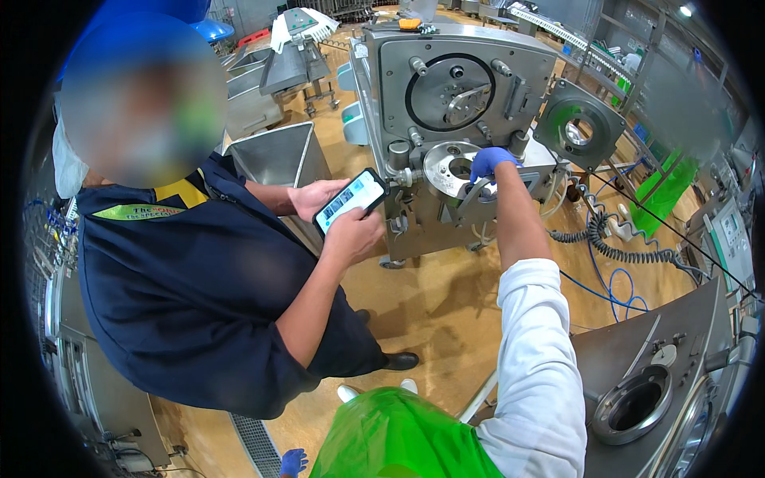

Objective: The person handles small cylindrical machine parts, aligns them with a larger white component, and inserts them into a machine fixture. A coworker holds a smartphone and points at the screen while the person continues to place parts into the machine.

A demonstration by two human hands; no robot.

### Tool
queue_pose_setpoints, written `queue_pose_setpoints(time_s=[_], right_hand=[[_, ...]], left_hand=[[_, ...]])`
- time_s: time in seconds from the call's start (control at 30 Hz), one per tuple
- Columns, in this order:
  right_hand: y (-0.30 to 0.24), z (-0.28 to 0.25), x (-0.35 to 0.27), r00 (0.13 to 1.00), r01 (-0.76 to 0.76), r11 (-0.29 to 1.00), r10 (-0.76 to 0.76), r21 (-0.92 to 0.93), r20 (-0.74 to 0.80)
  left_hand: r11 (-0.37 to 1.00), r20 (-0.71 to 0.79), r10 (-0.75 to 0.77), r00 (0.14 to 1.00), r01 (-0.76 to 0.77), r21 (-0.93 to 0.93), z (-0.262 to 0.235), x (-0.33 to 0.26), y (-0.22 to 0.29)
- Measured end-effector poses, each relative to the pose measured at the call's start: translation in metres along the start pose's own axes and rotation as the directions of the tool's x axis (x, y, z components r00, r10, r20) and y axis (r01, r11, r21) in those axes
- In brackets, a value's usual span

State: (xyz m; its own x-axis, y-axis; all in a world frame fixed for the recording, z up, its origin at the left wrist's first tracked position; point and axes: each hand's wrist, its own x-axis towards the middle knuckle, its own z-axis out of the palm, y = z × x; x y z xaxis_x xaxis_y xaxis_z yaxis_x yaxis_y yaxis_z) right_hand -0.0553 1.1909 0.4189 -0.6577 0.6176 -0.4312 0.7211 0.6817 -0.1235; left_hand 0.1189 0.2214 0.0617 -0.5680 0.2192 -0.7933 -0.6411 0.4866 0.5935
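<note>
My right hand [492, 164], in a blue-violet glove, reaches out to a steel machine [414, 227]. Its fingers are closed round the top of a curved metal handle [476, 192] beside the round steel housing [443, 163], which has a hole in its middle. Part of the grip is hidden behind the glove. Above the housing stands the machine's upright face with a round plate [450, 92] ringed in black. Down by my green apron [398, 442], my left hand [293, 462] hangs low in the same kind of glove, fingers loosely apart and seemingly holding nothing.
Close on my left, a person in dark clothing [191, 287] holds a phone [351, 201] in both hands. A square steel plate with a central hole [580, 125] juts out from the machine's right. Coiled cables [629, 248], a blue hose [613, 296] and a steel unit [653, 342] lie to the right.
</note>
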Motion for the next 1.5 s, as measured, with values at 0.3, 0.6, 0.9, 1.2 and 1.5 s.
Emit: queue_pose_setpoints(time_s=[0.3, 0.6, 0.9, 1.2, 1.5], right_hand=[[0.000, 0.023, -0.116, 0.517, 0.453, 0.840, 0.025, 0.298, -0.856], [0.039, 0.480, -0.206, 0.994, -0.076, 0.954, 0.050, 0.291, 0.095], [0.042, 0.609, -0.278, 0.759, -0.302, 0.870, -0.027, 0.389, 0.651], [0.092, 0.595, -0.240, 0.930, -0.263, 0.779, 0.046, 0.570, 0.365], [0.077, 0.603, -0.262, 0.829, -0.189, 0.900, -0.068, 0.392, 0.556]], left_hand=[[0.464, 0.267, 0.451, 0.851, -0.480, 0.745, -0.006, 0.012, -0.006], [0.271, 0.404, 0.270, 0.874, -0.472, 0.839, 0.022, 0.047, 0.033], [0.979, -0.063, -0.086, 0.994, 0.096, 0.179, 0.030, 0.089, 0.108], [0.988, -0.075, 0.092, 0.993, -0.082, 0.128, 0.036, 0.117, 0.099], [0.986, -0.077, -0.012, 0.997, 0.025, 0.163, 0.045, 0.097, 0.077]])
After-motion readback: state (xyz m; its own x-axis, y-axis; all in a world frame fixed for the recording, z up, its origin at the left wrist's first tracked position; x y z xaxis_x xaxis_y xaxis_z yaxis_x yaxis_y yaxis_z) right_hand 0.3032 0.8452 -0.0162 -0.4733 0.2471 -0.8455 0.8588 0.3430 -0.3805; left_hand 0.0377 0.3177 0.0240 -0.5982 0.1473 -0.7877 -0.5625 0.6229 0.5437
